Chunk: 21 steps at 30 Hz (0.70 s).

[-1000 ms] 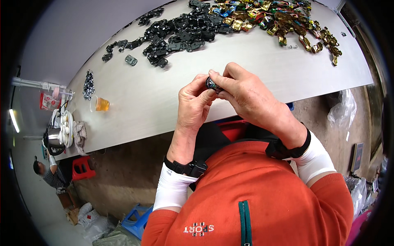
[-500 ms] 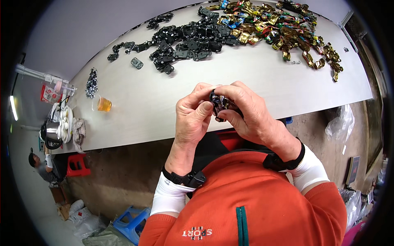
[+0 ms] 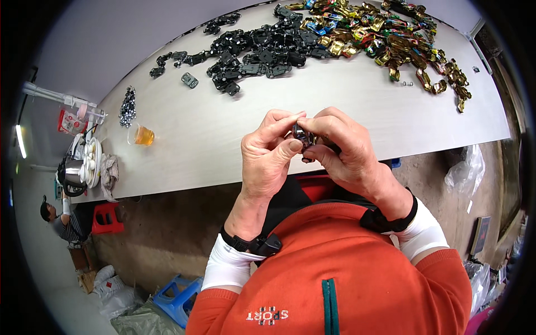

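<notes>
A small dark toy car (image 3: 303, 135) is pinched between both hands above the table's near edge. My left hand (image 3: 267, 156) grips one side of it, the thumb pressed against it and the fingertips at its top. On the other side, my right hand (image 3: 349, 149) has thumb and forefinger closed on it. Much of the car lies hidden behind the fingers. Farther off on the table, a pile of black toy car bases (image 3: 259, 53) spreads beside a heap of shiny gold and coloured toy car bodies (image 3: 399, 42).
A lone dark car base (image 3: 190, 80) lies left of the black pile. Small wheel parts (image 3: 128, 106) form a strip near a cup of amber drink (image 3: 144, 135). A kettle (image 3: 73, 174) and a tray of cups stand at the far left. Another person (image 3: 67, 223) sits beyond.
Both hands still hold the toy car, which has tilted a little between the fingers. The whole view has shifted slightly. At the left, the other person's arm has moved.
</notes>
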Available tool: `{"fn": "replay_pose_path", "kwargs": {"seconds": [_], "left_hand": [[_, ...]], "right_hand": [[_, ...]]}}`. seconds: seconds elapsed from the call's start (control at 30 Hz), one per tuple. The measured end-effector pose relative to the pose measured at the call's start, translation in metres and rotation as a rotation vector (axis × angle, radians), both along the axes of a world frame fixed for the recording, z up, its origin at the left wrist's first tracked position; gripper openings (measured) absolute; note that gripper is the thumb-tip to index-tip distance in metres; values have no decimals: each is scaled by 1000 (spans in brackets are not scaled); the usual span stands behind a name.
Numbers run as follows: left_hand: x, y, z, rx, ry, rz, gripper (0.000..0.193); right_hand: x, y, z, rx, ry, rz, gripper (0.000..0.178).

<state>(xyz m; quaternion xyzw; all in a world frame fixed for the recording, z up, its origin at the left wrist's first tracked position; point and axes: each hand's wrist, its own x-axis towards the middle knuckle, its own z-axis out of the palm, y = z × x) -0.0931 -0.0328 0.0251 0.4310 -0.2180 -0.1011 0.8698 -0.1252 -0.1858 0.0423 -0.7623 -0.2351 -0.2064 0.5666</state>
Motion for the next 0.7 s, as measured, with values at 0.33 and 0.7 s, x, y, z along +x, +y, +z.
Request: {"fn": "replay_pose_path", "kwargs": {"seconds": [0.33, 0.7], "left_hand": [[16, 15, -20, -62, 205, -81, 33], [19, 11, -34, 195, 4, 37, 18]], "right_hand": [[12, -15, -2, -4, 254, 24, 55], [24, -14, -31, -53, 161, -52, 25]]}}
